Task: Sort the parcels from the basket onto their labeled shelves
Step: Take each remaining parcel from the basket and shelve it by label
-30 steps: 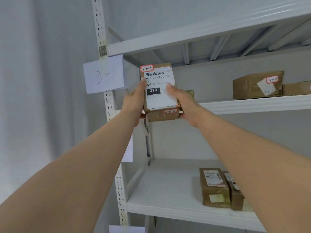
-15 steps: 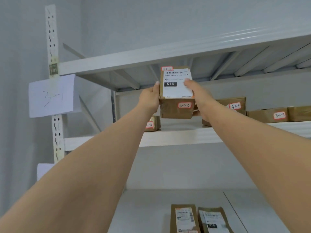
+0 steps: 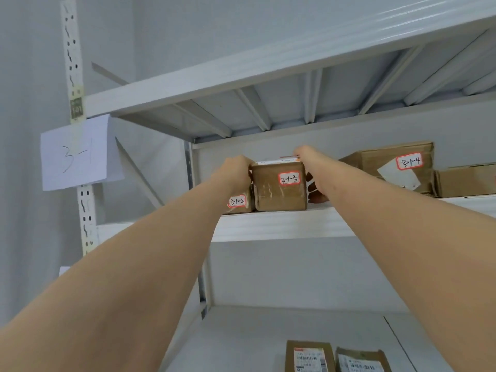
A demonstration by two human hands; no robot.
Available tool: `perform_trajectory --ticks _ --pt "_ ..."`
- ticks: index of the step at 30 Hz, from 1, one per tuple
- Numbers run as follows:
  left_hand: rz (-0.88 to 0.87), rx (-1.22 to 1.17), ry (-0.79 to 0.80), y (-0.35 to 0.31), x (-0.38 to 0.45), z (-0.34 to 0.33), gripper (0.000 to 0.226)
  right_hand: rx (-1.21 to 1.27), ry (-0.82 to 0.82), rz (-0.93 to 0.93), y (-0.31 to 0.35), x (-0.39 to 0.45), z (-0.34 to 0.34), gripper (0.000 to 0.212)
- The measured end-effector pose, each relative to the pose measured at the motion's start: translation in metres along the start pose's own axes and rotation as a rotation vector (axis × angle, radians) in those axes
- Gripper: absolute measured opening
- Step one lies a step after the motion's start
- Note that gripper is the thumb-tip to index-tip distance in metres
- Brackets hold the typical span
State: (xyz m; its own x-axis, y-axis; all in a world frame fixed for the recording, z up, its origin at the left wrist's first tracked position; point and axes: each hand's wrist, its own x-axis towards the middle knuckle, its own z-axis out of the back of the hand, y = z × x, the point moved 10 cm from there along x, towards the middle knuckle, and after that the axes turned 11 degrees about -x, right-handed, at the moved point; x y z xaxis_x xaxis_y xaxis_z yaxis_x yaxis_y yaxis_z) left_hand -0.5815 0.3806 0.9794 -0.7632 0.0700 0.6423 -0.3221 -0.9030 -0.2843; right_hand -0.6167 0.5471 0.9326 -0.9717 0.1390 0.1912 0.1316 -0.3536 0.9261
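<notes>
Both of our hands are gripping the parcel marked 3-1-3 (image 3: 280,187), left hand (image 3: 236,171) on its left side, right hand (image 3: 311,170) on its right. It is sitting on the shelf (image 3: 281,224), just right of the 3-1-2 parcel (image 3: 239,202), left of the 3-1-4 parcel (image 3: 394,167).

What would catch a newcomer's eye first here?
Both hands, left hand and right hand, grip the brown parcel marked 3-1-3 on the upper shelf, between the parcel marked 3-1-2 and the parcel marked 3-1-4. A paper sign reading 3-1 hangs on the left upright.
</notes>
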Motion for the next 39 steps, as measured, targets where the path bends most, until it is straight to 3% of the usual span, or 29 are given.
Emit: perform_trajectory --ticks 5,9,16,20,29,39 --pt "0.006 0.000 -0.015 0.004 0.001 0.001 0.033 -0.018 -0.076 0.037 0.002 0.009 0.001 0.019" --pt "-0.004 0.046 -0.005 0.005 0.000 -0.001 0.030 -0.112 -0.177 0.116 0.010 0.010 0.010 0.023" --pt "-0.017 0.214 -0.103 0.012 -0.007 0.024 0.041 -0.622 -0.517 0.355 0.059 -0.024 0.030 0.032" --pt "-0.044 0.312 -0.173 0.020 -0.034 0.063 0.038 -0.789 -0.603 0.555 0.094 -0.066 -0.009 0.035" --pt "0.129 0.598 -0.068 0.133 -0.163 0.146 0.031 -0.785 -0.275 0.857 0.128 -0.173 -0.209 0.027" --pt "0.605 0.715 0.113 0.331 -0.408 0.243 0.028 -0.717 0.285 1.114 0.108 -0.385 -0.484 0.015"
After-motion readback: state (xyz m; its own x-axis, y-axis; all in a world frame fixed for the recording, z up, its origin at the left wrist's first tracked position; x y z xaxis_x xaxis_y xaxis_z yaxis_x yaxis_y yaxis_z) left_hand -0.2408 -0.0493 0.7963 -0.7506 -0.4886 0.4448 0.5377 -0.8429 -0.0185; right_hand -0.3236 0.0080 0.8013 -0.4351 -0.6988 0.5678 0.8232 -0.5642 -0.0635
